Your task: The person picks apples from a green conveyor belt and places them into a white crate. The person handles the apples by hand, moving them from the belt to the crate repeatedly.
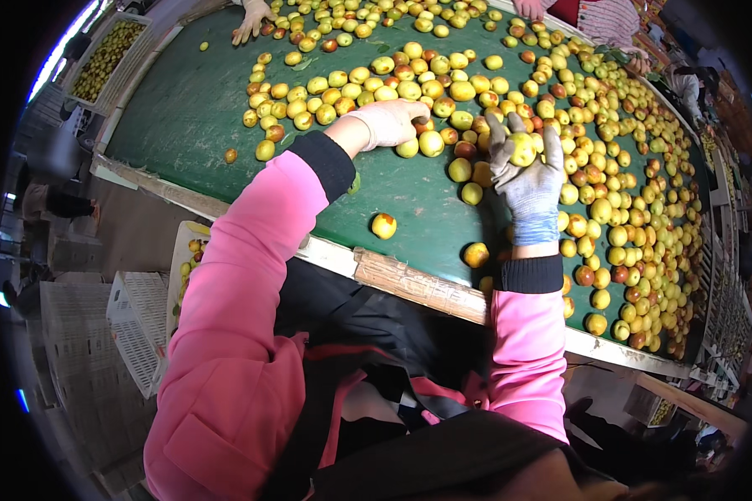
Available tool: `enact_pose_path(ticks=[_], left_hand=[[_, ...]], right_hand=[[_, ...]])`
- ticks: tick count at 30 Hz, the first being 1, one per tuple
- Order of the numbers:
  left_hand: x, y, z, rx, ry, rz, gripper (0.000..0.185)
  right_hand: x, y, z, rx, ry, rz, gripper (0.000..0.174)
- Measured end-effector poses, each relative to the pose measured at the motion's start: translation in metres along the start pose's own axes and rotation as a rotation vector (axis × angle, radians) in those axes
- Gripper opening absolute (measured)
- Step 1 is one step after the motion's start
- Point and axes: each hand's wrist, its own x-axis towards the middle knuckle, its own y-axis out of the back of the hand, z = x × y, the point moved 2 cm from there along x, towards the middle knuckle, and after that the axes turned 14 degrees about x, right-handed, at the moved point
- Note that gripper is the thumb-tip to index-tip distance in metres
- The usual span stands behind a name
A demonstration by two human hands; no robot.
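My left hand [388, 122], in a pale glove, reaches over the green sorting table [188, 131], fingers curled down among yellow-green jujube fruits [431, 143]. Whether it grips one of them is hidden under the fingers. My right hand [526, 175], in a grey-white glove with a blue cuff, is turned palm up. On its fingers sits one yellow-green fruit [522, 149], held between thumb and fingertips. Reddish-brown patches mark many of the fruits around both hands. A lone fruit [383, 226] lies near the front edge, and another [476, 255] rests left of my right wrist.
A worn wooden rail [420, 285] borders the table in front of me. Dense fruits [658, 263] cover the right side. Across the table, another person's gloved hand [252, 22] touches the surface. White plastic crates [139, 332] stand lower left; a filled crate [106, 59] is at upper left.
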Motion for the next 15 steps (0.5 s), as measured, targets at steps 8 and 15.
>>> enact_pose_path(ticks=[8, 15], left_hand=[[-0.006, -0.034, -0.012, 0.065, -0.215, -0.098, 0.038], [-0.074, -0.042, -0.017, 0.075, -0.051, 0.293, 0.027]], right_hand=[[-0.012, -0.021, -0.011, -0.302, 0.317, 0.044, 0.017], [-0.011, -0.025, 0.0, -0.861, 0.718, 0.093, 0.04]])
